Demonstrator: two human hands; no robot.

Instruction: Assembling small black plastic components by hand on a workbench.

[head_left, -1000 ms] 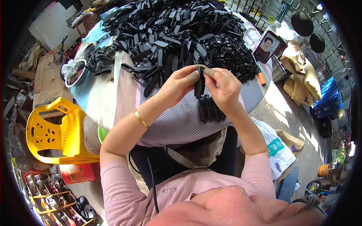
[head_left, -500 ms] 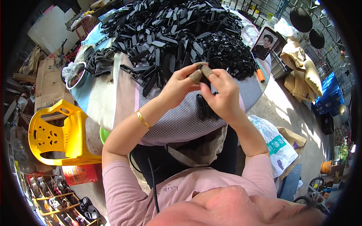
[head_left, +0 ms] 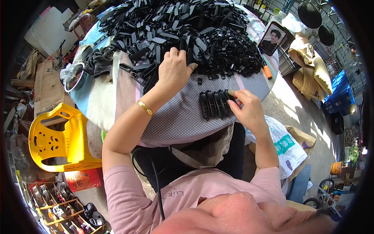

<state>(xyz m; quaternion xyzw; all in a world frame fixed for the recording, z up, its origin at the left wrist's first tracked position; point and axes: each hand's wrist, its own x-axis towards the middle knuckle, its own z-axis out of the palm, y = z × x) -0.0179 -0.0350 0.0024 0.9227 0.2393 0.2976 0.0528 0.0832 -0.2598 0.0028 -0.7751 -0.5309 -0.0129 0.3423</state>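
A heap of long black plastic pieces (head_left: pixel 156 40) covers the far part of the table. At its near edge is my left hand (head_left: pixel 173 70), fingers bent down among the pieces and thumb spread to the right, with a fabric finger cover on it. My right hand (head_left: pixel 249 111) pinches the right end of a short row of black plastic parts (head_left: pixel 212 105) standing side by side on the dotted cloth; its fingertip also wears a cover. Above the row lies a small loose black piece (head_left: pixel 200 81). A heap of smaller black pieces (head_left: pixel 237 54) lies beyond it.
A phone (head_left: pixel 274 39) stands at the right table edge, near an orange-capped marker (head_left: pixel 267 73). Dark gloves (head_left: pixel 97 62) and a white-rimmed bowl (head_left: pixel 80 80) are at the left. A yellow chair (head_left: pixel 64 138) stands left; a white bag (head_left: pixel 286 144) lies right.
My hands, which were together over the cloth around a dark piece, have parted. The left moved up-left to the heap; the right came down to the row, which now has a part at its right end.
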